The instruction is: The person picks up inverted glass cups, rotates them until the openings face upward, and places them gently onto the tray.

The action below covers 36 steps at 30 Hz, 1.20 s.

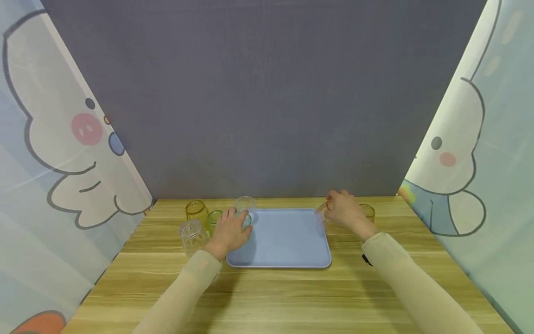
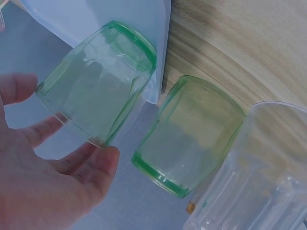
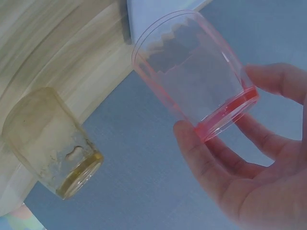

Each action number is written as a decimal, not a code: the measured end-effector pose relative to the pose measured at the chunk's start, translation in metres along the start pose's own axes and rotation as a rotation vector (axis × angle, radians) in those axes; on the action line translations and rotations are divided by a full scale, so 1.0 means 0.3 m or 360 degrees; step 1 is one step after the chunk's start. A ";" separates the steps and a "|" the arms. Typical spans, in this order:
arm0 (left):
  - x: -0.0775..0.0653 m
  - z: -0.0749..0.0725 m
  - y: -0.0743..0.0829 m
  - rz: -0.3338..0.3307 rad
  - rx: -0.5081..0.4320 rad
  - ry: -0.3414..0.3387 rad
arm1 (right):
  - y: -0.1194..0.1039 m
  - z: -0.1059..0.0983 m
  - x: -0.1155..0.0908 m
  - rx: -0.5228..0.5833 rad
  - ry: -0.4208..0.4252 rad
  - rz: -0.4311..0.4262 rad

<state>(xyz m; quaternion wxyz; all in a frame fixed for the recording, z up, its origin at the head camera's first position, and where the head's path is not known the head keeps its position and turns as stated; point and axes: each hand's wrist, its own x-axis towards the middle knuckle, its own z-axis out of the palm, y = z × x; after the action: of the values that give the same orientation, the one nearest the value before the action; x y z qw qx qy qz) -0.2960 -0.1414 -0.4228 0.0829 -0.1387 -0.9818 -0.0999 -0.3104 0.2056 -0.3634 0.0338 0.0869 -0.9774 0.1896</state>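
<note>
My left hand (image 1: 229, 233) grips a translucent green cup (image 2: 103, 76) around its rim, and the cup's thick base overlaps the left part of the light blue tray (image 1: 283, 239). Beside it, outside the tray, a second green cup (image 2: 192, 134) stands upside down, with a clear ribbed cup (image 2: 259, 177) next to that. My right hand (image 1: 345, 211) holds a clear pink cup (image 3: 192, 72) by its red base, mouth downward, at the tray's right edge. An amber cup (image 3: 50, 143) sits upside down to the right of this hand.
Another amber cup (image 1: 196, 211) stands at the back left of the wooden table (image 1: 275, 297). A clear cup (image 1: 245, 203) is at the tray's back left corner. A small black object (image 1: 366, 260) shows beside the right sleeve. A grey panel (image 1: 267, 102) rises behind the table.
</note>
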 end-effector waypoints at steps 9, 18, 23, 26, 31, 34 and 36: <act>-0.004 -0.006 0.003 -0.0002 -0.0028 0.0009 | -0.010 0.002 -0.012 0.0060 0.0031 -0.0025; -0.012 -0.011 0.005 0.0019 -0.0058 0.0036 | -0.017 0.015 -0.023 0.0127 0.0086 -0.0066; -0.019 -0.017 0.006 0.0020 -0.0099 0.0052 | -0.018 0.024 -0.028 0.0137 0.0131 -0.0098; -0.022 -0.019 0.006 0.0025 -0.0104 0.0063 | -0.017 0.028 -0.033 0.0160 0.0138 -0.0108; -0.025 -0.019 0.006 0.0035 -0.0109 0.0081 | -0.016 0.036 -0.037 0.0218 0.0129 -0.0103; -0.025 -0.019 0.007 0.0049 -0.0120 0.0112 | -0.017 0.042 -0.040 0.0246 0.0131 -0.0100; -0.026 -0.018 0.009 0.0068 -0.0123 0.0148 | -0.018 0.045 -0.041 0.0262 0.0138 -0.0093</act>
<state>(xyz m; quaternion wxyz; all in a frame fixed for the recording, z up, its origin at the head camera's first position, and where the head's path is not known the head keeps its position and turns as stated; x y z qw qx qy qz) -0.2871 -0.1420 -0.4185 0.1250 -0.1580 -0.9691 -0.1422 -0.2979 0.1974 -0.3751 0.0745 0.1095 -0.9532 0.2718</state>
